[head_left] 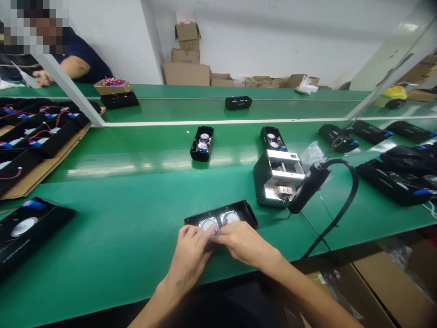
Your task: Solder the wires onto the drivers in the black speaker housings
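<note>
A black speaker housing [246,210] with two round white speaker drivers lies at a slant near the table's front edge. My left hand [193,250] grips its near edge, the fingertips over the left driver [207,223]. My right hand [244,241] is closed in a pinch close beside my left fingertips, just below the right driver [231,216]. Whatever the right fingers hold is too small or hidden to make out. Both hands cover the near part of the housing.
A screw feeder [280,177] and hanging electric screwdriver [310,187] with a looping cable [353,182] stand to the right. Other housings [202,145] lie around the green table [129,228]. A co-worker [82,57] sits far left. Cardboard boxes [392,278] lie lower right.
</note>
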Available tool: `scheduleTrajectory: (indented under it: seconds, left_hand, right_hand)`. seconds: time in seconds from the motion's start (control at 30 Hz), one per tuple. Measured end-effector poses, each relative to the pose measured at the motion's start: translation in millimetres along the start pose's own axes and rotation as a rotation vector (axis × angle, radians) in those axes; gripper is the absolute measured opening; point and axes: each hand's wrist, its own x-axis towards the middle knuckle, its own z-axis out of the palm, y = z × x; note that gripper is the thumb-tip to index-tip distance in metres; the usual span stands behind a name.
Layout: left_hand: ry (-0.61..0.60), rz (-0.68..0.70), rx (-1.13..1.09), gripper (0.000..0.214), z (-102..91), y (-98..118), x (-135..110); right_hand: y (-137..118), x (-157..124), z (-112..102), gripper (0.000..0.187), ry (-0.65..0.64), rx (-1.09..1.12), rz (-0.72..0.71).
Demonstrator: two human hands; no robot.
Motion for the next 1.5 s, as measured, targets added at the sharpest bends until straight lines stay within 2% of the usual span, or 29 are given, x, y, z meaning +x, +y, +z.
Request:
scheduleTrajectory:
  seconds: [0.2, 0.47, 0.63, 0.8, 0.93, 1.0, 1.07, 1.2, 1.3, 1.37, 1.5]
  left_hand:
    - [0.013, -0.006, -0.008, 0.07, 4.8, 1, -2]
    - [0.028, 0.03, 0.004, 0.067, 4.0, 4, -4]
    - [0.06, 0.023, 0.016, 0.06, 4.8, 5, -3]
    - [0.084, 0.038, 0.021, 0.053, 5.9, 8, -4]
    - [0.061, 0.049, 0.022, 0.057, 6.5, 7, -6]
    - [0.01, 0.001, -0.039, 0.059, 2.5, -1, 3]
    - [-0.089, -0.101, -0.134, 0.06, -5.8, -15, 22]
    - [-0.352, -0.341, -0.394, 0.073, -28.0, -52, 78]
    - [-0.486, -0.416, -0.559, 0.076, -38.5, -70, 111]
    - [-0.535, -0.449, -0.602, 0.077, -41.3, -75, 120]
    - [-0.565, -0.489, -0.628, 0.08, -42.9, -71, 122]
  right_hand:
    - [0, 6, -8, 0.044, -0.086, -0.022, -0.055]
    - [-2, 5, -9, 0.023, -0.068, -0.054, -0.112]
    - [-2, 0, -5, 0.015, -0.014, -0.088, -0.152]
    - [0, -6, 4, 0.009, 0.025, -0.047, -0.132]
    - [-2, -6, 17, 0.016, -0.004, -0.104, -0.103]
    - [-2, 0, 18, 0.027, -0.003, -0.119, -0.066]
    - [0, 13, 10, 0.034, -0.009, -0.059, -0.003]
    - [17, 54, -28, 0.035, -0.069, 0.165, 0.153]
    - [33, 80, -54, 0.038, -0.156, 0.256, 0.263]
    - [41, 89, -61, 0.038, -0.19, 0.301, 0.275]
    - [49, 92, -60, 0.034, -0.192, 0.355, 0.239]
